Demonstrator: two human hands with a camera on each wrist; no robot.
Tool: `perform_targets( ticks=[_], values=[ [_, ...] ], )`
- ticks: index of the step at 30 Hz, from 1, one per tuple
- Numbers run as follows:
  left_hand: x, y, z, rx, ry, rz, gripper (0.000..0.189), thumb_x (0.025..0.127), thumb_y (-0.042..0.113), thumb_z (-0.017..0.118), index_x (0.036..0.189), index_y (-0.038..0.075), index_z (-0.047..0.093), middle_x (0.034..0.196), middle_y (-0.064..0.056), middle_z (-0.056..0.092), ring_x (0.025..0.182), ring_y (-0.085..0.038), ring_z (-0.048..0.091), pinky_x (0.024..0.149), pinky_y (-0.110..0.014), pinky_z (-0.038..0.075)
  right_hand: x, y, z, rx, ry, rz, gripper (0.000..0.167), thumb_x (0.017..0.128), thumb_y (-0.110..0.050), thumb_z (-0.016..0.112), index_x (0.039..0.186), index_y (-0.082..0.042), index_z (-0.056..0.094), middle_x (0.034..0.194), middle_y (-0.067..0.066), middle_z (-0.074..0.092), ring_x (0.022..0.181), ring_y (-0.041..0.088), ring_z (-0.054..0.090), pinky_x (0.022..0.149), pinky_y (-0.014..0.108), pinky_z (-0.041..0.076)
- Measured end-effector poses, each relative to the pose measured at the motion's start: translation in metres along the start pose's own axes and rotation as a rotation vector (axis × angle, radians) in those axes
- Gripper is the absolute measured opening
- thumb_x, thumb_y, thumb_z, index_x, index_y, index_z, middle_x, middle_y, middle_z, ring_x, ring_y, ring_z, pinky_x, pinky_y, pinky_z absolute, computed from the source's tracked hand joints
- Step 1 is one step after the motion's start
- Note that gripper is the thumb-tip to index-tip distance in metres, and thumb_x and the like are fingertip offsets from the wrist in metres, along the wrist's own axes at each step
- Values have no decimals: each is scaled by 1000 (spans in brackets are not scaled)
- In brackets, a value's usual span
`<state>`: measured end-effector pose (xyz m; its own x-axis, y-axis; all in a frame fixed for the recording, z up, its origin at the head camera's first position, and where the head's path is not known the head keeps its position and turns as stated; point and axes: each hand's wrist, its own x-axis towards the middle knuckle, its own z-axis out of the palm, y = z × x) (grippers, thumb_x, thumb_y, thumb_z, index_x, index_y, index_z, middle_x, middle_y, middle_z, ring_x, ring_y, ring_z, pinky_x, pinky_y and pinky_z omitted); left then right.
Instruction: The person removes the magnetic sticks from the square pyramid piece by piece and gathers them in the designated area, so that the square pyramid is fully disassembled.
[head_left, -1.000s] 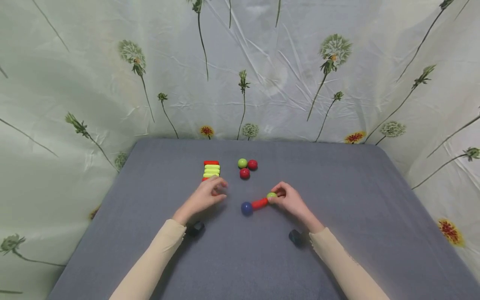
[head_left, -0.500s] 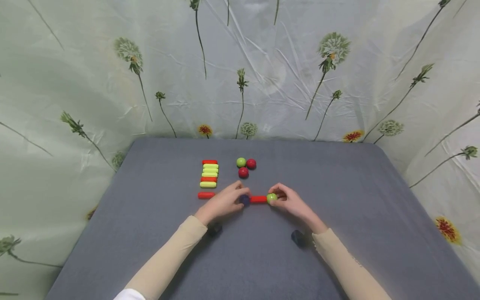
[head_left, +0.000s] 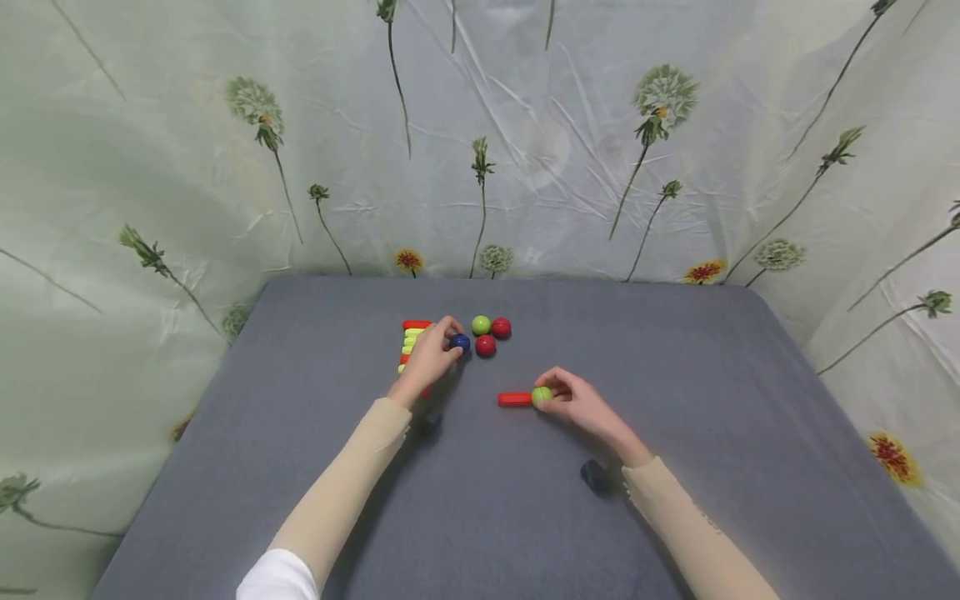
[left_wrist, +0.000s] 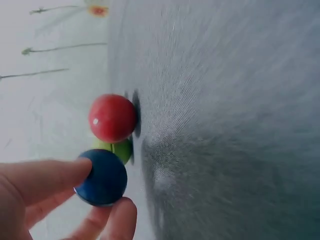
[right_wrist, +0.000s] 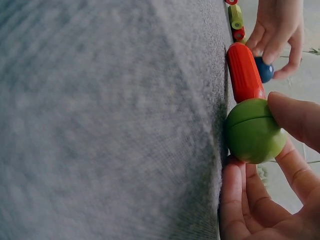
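My left hand (head_left: 431,354) pinches a dark blue ball (left_wrist: 102,178) between thumb and fingers, just left of a small group of balls. In that group are a red ball (head_left: 485,346), another red ball (head_left: 501,327) and a green ball (head_left: 481,325). Nearer the front, my right hand (head_left: 577,404) holds a green ball (right_wrist: 254,131) by thumb and fingertips. From the left side of that ball a ridged red stick (right_wrist: 244,72) extends; they touch end to end. The left hand partly covers a column of red and yellow sticks (head_left: 415,332).
A grey cloth covers the table (head_left: 480,517). Behind it hangs a pale curtain (head_left: 555,167) printed with flowers. A small dark object (head_left: 595,476) shows beneath the right wrist, and another dark object (head_left: 430,422) beneath the left.
The left hand came to the blue ball at the red stick's left end, took it off, and carried it up and left toward the other balls. The right hand stays on the green ball.
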<state>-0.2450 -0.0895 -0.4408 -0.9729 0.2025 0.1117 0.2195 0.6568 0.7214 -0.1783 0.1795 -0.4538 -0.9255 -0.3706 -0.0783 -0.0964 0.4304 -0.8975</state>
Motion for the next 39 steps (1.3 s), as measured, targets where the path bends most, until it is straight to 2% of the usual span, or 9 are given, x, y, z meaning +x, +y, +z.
perform_targets(
  ticks=[9,14,17,19,23,26,30,33,39],
  values=[
    [19,0,8,36,-2,-39,19,88,2,65,104,3,54,105,-20,62,98,-32,54,86,-43,45,1,4,1,10,3,5,25,88,-13,68,110,-5,61,103,8,60,95,21,55,84,34,44],
    [15,-2,5,32,10,-42,23,89,4,66,109,5,54,109,-19,57,95,-30,55,83,-41,47,2,4,3,24,2,13,26,87,-13,69,111,-4,61,103,7,60,95,21,55,83,35,45],
    [6,2,5,12,16,7,27,88,3,67,112,6,56,108,-17,52,93,-29,56,81,-41,48,3,5,3,37,4,25,26,87,-13,70,110,-5,61,103,7,60,95,21,56,83,36,45],
    [-3,8,7,-14,-35,84,26,86,1,68,110,5,58,106,-15,53,91,-28,58,82,-40,48,3,5,3,36,8,31,25,87,-13,70,110,-6,61,102,7,60,94,21,56,84,36,45],
    [-20,19,22,-34,-276,219,22,85,1,69,104,5,60,101,-9,63,92,-23,62,83,-37,49,3,5,3,30,18,24,25,87,-13,70,109,-5,61,102,8,61,94,21,57,84,36,45],
    [-27,27,37,4,-375,221,19,86,6,69,102,10,61,97,-2,66,91,-15,61,82,-32,49,2,6,3,33,21,5,27,88,-14,70,111,-3,61,103,10,61,94,22,57,84,35,45],
    [-29,35,52,53,-348,205,16,85,6,71,96,13,61,85,2,62,79,-12,58,73,-28,49,-3,-9,1,39,5,-6,26,89,-8,67,112,3,59,104,16,61,95,26,57,83,36,45],
    [-28,39,56,100,-305,230,15,83,5,72,93,12,63,81,1,61,74,-14,57,68,-27,49,-9,-26,-1,32,-4,-10,25,90,-3,64,111,8,57,103,19,60,94,29,57,83,37,45],
    [-32,36,44,124,-269,259,15,84,7,72,98,8,68,87,-1,66,79,-12,59,73,-27,51,-10,-25,-1,34,15,-11,25,88,-3,67,109,6,58,102,18,61,92,28,57,81,38,45]
  ],
)
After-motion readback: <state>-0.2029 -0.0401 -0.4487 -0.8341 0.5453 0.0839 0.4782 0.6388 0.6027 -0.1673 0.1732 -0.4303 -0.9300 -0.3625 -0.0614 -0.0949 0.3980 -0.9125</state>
